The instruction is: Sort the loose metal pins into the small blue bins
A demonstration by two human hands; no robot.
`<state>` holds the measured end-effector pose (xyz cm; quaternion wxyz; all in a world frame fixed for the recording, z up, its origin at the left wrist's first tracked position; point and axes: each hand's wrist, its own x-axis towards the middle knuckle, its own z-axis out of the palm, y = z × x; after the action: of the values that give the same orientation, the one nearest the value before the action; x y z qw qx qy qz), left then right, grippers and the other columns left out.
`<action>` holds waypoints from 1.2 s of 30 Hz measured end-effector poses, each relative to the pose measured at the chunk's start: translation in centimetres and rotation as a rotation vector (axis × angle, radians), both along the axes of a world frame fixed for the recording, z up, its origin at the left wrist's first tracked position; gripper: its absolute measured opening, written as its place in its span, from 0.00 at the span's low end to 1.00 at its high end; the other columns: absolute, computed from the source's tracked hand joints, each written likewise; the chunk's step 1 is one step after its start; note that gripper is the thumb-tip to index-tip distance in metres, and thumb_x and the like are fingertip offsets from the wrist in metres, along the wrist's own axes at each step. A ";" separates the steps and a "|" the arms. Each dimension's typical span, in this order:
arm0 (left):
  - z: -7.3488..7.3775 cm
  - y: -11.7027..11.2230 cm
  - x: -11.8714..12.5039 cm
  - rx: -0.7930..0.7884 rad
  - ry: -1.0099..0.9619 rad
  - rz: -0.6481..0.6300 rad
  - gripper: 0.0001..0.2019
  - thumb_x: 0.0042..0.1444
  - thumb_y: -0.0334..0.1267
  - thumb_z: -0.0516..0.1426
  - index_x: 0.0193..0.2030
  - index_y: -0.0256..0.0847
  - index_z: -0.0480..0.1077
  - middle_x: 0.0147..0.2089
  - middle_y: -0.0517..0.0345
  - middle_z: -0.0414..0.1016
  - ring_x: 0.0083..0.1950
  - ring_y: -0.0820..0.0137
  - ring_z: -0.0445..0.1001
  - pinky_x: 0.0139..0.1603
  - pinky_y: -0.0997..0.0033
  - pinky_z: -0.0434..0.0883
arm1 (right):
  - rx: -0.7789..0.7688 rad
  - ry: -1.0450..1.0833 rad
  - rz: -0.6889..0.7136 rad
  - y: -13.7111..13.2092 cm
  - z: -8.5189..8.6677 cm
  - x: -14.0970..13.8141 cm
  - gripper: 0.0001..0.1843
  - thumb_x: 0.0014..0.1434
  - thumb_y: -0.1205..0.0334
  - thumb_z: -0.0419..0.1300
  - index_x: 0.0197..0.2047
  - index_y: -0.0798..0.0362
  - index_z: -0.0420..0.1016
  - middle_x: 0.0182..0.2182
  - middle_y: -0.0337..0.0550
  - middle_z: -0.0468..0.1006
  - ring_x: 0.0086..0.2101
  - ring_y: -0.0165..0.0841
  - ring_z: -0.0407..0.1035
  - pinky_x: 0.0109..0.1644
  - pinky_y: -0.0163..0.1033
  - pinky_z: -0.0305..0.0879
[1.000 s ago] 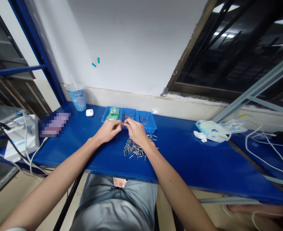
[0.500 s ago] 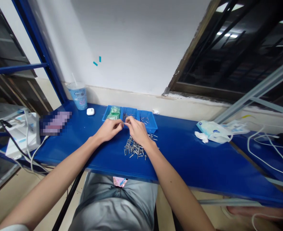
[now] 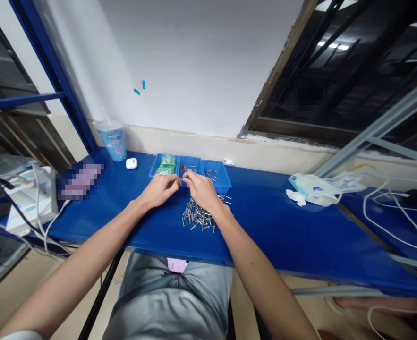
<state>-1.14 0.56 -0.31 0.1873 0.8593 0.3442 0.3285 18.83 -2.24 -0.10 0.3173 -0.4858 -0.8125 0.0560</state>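
My left hand (image 3: 159,190) and my right hand (image 3: 201,191) meet just in front of a blue three-compartment plastic tray (image 3: 216,177). A thin steel nail (image 3: 180,179) sticks out from my left fingertips towards my right fingertips. I cannot tell whether my right fingers grip it. Green packets (image 3: 167,165) fill the tray's left compartment, while the middle and right compartments hold loose nails. A heap of steel nails (image 3: 197,216) lies on the blue bench top (image 3: 282,226), directly below my right hand.
A plastic cup with a straw (image 3: 111,140) and a white earbud case (image 3: 131,163) stand at the bench's back left. A white device with cables (image 3: 31,200) sits far left, near a pixelated object (image 3: 80,182). A tissue pack (image 3: 312,190) and white cables (image 3: 388,226) lie right.
The view has shifted slightly. My hands stay together at the tray's front edge, with little visible movement of the fingers or the nail.
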 end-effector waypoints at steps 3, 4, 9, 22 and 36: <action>-0.1 0.0 0.0 0.008 0.009 -0.004 0.16 0.68 0.42 0.49 0.35 0.37 0.73 0.23 0.64 0.66 0.24 0.73 0.63 0.31 0.72 0.58 | -0.012 -0.006 -0.001 0.0 0.0 0.0 0.12 0.76 0.57 0.49 0.45 0.48 0.73 0.37 0.42 0.82 0.37 0.37 0.75 0.41 0.38 0.60; -0.1 0.0 0.0 0.009 0.006 0.002 0.17 0.69 0.42 0.49 0.34 0.37 0.73 0.22 0.64 0.66 0.24 0.73 0.63 0.31 0.72 0.58 | -0.020 -0.002 0.003 0.0 0.0 0.0 0.11 0.75 0.57 0.50 0.48 0.48 0.73 0.37 0.42 0.83 0.37 0.37 0.76 0.41 0.38 0.61; 0.0 -0.1 0.1 -0.015 -0.003 0.003 0.17 0.70 0.42 0.48 0.35 0.37 0.72 0.23 0.63 0.69 0.24 0.73 0.65 0.31 0.72 0.58 | -0.034 -0.014 -0.002 0.0 0.0 0.0 0.09 0.74 0.62 0.51 0.53 0.48 0.70 0.38 0.44 0.83 0.38 0.38 0.76 0.42 0.38 0.61; 0.0 -0.2 0.1 -0.010 0.008 -0.016 0.17 0.70 0.43 0.48 0.37 0.37 0.73 0.24 0.63 0.70 0.25 0.72 0.67 0.32 0.72 0.60 | -0.087 0.047 0.076 0.1 0.1 0.3 0.10 0.75 0.60 0.50 0.45 0.49 0.71 0.33 0.41 0.79 0.34 0.35 0.73 0.40 0.37 0.60; -0.3 0.1 0.2 -0.058 0.085 -0.061 0.15 0.70 0.43 0.52 0.52 0.39 0.77 0.25 0.61 0.73 0.26 0.70 0.70 0.33 0.71 0.62 | 0.294 0.159 -0.237 -0.6 0.5 1.0 0.21 0.77 0.55 0.43 0.52 0.49 0.76 0.45 0.52 0.83 0.42 0.41 0.77 0.49 0.45 0.68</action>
<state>-0.99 0.62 -0.65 0.2075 0.8768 0.3349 0.2756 19.79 -2.80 0.43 0.4525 -0.5206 -0.7213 -0.0629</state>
